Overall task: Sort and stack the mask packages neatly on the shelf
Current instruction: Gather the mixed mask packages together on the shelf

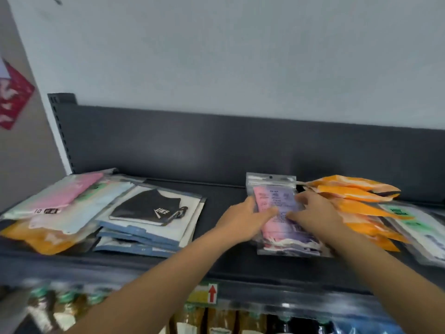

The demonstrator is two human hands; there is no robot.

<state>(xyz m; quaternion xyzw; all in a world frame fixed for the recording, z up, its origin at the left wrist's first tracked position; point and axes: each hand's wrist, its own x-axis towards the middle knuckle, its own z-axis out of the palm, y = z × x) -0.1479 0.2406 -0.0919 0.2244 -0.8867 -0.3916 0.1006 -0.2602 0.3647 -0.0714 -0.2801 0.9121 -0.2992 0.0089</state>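
Trouble may come from the slippery bags: squeeze too hard and the purple pile (275, 195) could slide apart on the shelf (216, 260). The left hand (243, 219) and right hand (315, 213) each curl round one side of it. Orange packs (356, 196) touch the pile's right side and could get bumped. Black mask packs (154, 213) lie well to its left, with messy pink packs (60, 196) beyond them.
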